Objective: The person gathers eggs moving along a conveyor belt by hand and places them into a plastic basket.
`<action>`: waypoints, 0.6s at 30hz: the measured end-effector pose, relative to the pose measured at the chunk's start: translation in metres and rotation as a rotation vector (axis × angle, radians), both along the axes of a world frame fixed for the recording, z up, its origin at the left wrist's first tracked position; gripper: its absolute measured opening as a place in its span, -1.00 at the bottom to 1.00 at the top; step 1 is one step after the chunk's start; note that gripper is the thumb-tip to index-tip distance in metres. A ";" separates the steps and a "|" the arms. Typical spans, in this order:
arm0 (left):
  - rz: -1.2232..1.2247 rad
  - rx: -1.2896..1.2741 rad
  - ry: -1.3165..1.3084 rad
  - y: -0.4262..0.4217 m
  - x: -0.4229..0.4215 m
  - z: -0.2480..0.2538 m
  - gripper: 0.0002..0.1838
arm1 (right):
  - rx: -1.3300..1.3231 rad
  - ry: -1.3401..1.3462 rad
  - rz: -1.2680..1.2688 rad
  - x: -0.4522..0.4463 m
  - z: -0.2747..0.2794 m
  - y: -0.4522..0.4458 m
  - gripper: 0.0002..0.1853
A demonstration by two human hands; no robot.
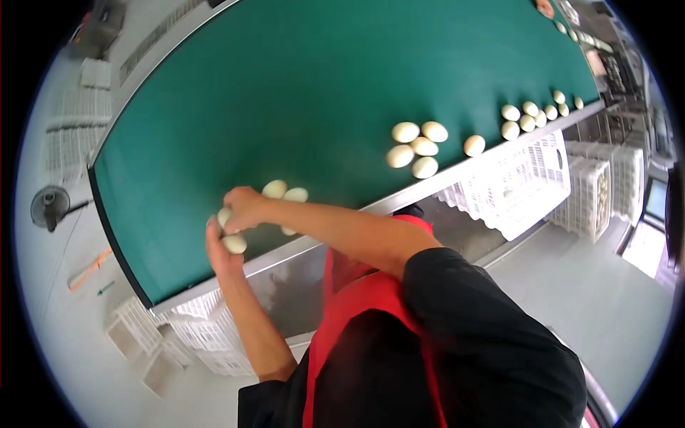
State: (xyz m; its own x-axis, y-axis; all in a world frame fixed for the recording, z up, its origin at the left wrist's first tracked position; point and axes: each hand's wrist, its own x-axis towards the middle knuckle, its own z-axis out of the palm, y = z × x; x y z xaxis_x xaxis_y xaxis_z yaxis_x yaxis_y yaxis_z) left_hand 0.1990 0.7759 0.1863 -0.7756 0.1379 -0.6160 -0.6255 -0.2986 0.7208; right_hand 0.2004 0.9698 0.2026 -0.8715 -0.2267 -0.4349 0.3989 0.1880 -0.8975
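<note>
Both my hands meet over the green table (307, 93) near its front left corner. My left hand (222, 255) is curled around a pale egg (234, 245) lying against its palm. Just above, my right hand (246, 209) has its fingers closed on another egg (225, 217), which also lies close to my left fingertips. Beside my right wrist are a cream egg (275, 189) and a paler, slightly greenish egg (296, 195). One more egg (288, 230) is partly hidden under my right forearm.
A cluster of several eggs (424, 146) lies right of centre, with a lone egg (474, 145) beyond it. More eggs (528, 123) line the metal front edge (399, 202). White plastic crates (510, 189) stand below on the right, others (207, 332) at lower left. Another person's hand (545, 8) shows at far right.
</note>
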 end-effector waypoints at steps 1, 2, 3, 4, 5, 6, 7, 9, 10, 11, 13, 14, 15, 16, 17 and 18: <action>0.015 0.007 0.014 0.008 0.001 0.006 -0.67 | -0.056 -0.032 -0.046 0.006 0.011 0.010 -0.52; 0.033 0.014 0.029 0.015 0.001 0.012 -0.66 | -0.113 -0.061 -0.089 0.010 0.022 0.020 -0.51; 0.033 -0.021 0.029 0.020 -0.001 0.014 -0.66 | -0.136 -0.046 -0.123 0.014 0.028 0.031 -0.48; 0.030 -0.016 0.055 0.036 0.001 0.025 -0.66 | -0.167 -0.001 -0.173 0.017 0.030 0.039 -0.48; 0.026 -0.009 0.077 0.052 0.002 0.037 -0.66 | -0.195 0.042 -0.224 0.021 0.032 0.050 -0.48; 0.019 -0.003 0.100 0.074 0.004 0.051 -0.66 | -0.223 0.086 -0.276 0.028 0.032 0.066 -0.48; 0.000 0.000 0.124 0.097 0.007 0.065 -0.66 | -0.272 0.061 -0.304 0.039 0.048 0.092 -0.46; -0.077 0.059 0.155 0.145 0.014 0.089 -0.65 | -0.367 0.099 -0.406 0.066 0.074 0.144 -0.46; -0.117 0.089 0.174 0.175 0.021 0.106 -0.65 | -0.415 0.126 -0.458 0.083 0.088 0.170 -0.46; -0.129 0.072 0.190 0.209 0.033 0.119 -0.63 | -0.478 0.100 -0.480 0.102 0.100 0.202 -0.43; -0.221 0.065 0.210 0.282 0.063 0.142 -0.63 | -0.517 0.153 -0.592 0.152 0.118 0.265 -0.42; -0.268 0.059 0.219 0.314 0.079 0.147 -0.62 | -0.516 0.115 -0.633 0.188 0.136 0.301 -0.42; -0.452 0.154 0.228 0.341 0.090 0.145 -0.62 | -0.491 0.166 -0.704 0.219 0.143 0.330 -0.43; -0.471 0.195 0.251 0.386 0.120 0.150 -0.61 | -0.487 0.211 -0.757 0.252 0.140 0.355 -0.43; -0.537 0.231 0.253 0.429 0.153 0.155 -0.62 | -0.411 0.313 -0.832 0.285 0.127 0.380 -0.44; -0.645 0.255 0.273 0.464 0.177 0.149 -0.63 | -0.494 0.292 -0.900 0.324 0.131 0.404 -0.46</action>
State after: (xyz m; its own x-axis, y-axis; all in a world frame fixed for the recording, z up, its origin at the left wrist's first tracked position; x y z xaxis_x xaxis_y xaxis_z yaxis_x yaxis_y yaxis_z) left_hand 0.3759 1.2394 0.3350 -0.6129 0.7305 -0.3012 -0.5421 -0.1115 0.8329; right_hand 0.5240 1.3740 0.3336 -0.8616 0.4583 -0.2180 -0.0332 -0.4796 -0.8769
